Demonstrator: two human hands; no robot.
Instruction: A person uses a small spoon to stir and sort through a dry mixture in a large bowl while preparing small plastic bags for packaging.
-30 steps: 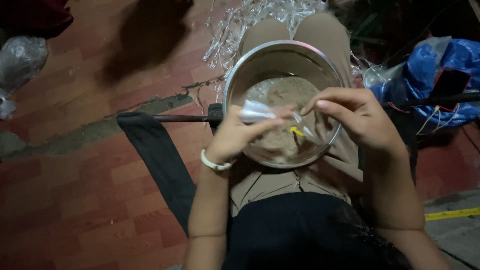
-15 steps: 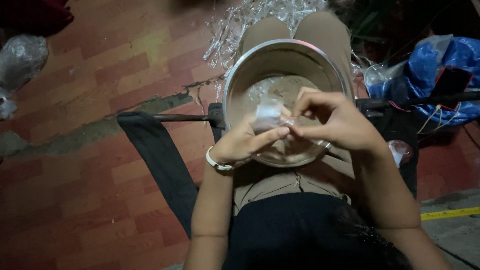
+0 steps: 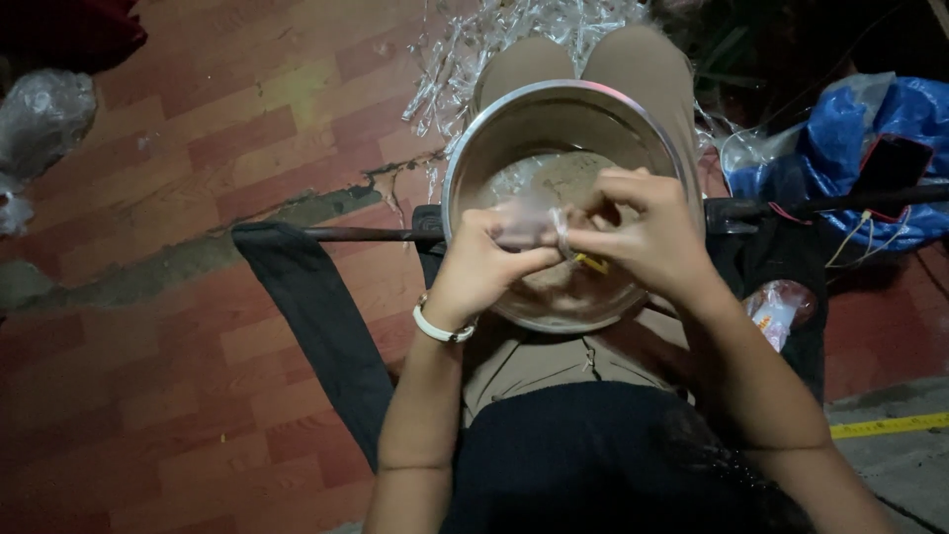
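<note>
Clear plastic, a small bag (image 3: pixel 529 225), sits pinched between both hands just above the middle of a steel bowl (image 3: pixel 473 158). The left hand (image 3: pixel 484 262) grips the bag from the near side with thumb and fingers closed on it; the right hand (image 3: pixel 643 237) closes on the bag's right end, fingers curled in, so the two hands touch over the bowl. A small yellow piece (image 3: pixel 591 262) (what it is cannot be told) shows just under the right hand's fingers. The bowl rests on the person's lap, on tan trousers (image 3: pixel 633 69), and holds a low layer of pale brown powdery stuff (image 3: pixel 554 178) across its bottom. A white band (image 3: pixel 440 329) circles the left wrist. Beyond the knees lies a heap of clear plastic pieces (image 3: pixel 474 40) on the reddish plank floor (image 3: pixel 198 148). To the right, a blue plastic bag (image 3: pixel 860 138) lies near a dark bar (image 3: pixel 850 201), and a small filled packet (image 3: pixel 776 307) lies beside the right forearm.
</note>
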